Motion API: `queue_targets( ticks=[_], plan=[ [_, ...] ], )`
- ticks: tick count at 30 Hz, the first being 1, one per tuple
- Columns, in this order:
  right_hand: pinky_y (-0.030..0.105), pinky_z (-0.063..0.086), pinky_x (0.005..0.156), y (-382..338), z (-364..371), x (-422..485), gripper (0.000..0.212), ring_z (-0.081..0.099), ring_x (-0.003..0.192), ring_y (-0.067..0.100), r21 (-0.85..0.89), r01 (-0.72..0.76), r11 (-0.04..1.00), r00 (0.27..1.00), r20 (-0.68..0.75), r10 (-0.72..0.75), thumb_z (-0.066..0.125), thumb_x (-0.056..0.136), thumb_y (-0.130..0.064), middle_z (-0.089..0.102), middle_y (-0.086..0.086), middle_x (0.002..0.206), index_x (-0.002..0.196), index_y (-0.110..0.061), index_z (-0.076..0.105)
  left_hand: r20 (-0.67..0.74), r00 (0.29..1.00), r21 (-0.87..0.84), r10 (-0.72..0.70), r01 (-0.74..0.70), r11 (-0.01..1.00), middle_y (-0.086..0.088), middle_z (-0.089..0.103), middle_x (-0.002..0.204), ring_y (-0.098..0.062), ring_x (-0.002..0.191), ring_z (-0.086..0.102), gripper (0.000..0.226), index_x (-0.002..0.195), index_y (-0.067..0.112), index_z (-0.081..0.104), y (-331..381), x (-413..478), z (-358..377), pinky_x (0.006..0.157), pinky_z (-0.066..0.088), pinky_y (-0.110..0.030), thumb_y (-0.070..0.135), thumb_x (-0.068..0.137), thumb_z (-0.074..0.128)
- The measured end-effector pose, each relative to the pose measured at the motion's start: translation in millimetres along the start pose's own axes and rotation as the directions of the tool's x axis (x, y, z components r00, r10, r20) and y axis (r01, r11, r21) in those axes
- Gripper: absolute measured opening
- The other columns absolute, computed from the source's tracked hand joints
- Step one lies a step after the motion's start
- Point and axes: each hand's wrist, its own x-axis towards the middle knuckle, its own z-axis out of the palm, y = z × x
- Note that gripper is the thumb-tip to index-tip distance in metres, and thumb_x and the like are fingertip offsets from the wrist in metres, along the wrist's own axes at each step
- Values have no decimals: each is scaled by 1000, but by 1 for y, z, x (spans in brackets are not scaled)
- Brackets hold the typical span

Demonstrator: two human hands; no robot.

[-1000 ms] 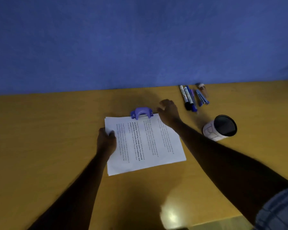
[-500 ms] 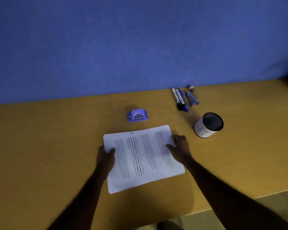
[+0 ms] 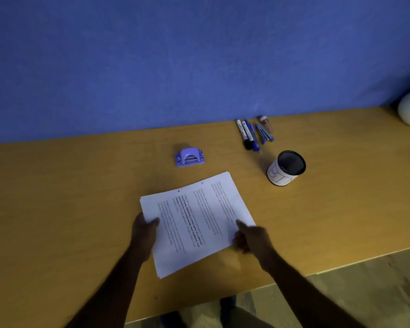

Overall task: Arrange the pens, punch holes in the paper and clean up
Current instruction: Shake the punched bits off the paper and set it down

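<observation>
Paper has two small holes, and the left hand and right hand each pinch one side. Pens lie beside the cup, so I think tidying is left.

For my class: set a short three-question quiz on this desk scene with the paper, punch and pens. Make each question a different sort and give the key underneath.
1. True or false: the pens stand inside the mesh cup.
2. Multiple choice: the left hand and right hand both grip A) the mesh cup, B) the paper stack, C) a pen.
3. Short answer: how many punched holes show along the paper stack's edge nearest the hole punch?
Key: 1 false, the pens lie on the desk beyond the mesh cup. 2 B. 3 two.
</observation>
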Motion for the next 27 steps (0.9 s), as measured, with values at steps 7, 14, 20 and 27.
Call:
queue_targets(
  ticks=[7, 14, 20, 27],
  plan=[
    [34, 58, 65, 21, 32, -35, 41, 72, 72, 28, 290, -320, 902, 937, 236, 257, 69, 89, -38, 75, 19, 88, 99, 2, 69, 2, 1000, -105, -17, 17, 994, -18, 65, 110, -34, 105, 59, 25, 106, 3, 62, 1, -8, 7, 95, 45, -54, -10, 94, 45],
    [56, 48, 97, 12, 71, -35, 33, 58, 116, 45, 677, -156, 719, 988, 93, 127, 55, 95, 3, 62, 27, 126, 127, 8, 55, -15, 997, -204, -70, 65, 977, -20, 64, 117, -37, 111, 59, 27, 111, 3, 63, -1, -24, 24, 99, 45, -59, -8, 94, 46],
    [40, 38, 74, 6, 44, -18, 21, 54, 90, 30, 497, 61, 866, 997, -68, -31, 51, 94, 10, 55, 46, 105, 113, 19, 52, 41, 996, -223, -73, 80, 971, -19, 65, 121, -37, 110, 62, 34, 126, 1, 59, -2, -25, 14, 95, 50, -57, 0, 92, 56],
    [36, 53, 74, -11, 7, -5, 23, 65, 89, 25, 249, 287, 925, 957, -40, -286, 53, 95, 7, 68, 16, 106, 119, 9, 55, 215, 975, 97, -49, 28, 995, -7, 71, 113, -25, 102, 67, 27, 121, 19, 64, 22, -1, -9, 75, 52, -33, 24, 94, 62]
  ],
)
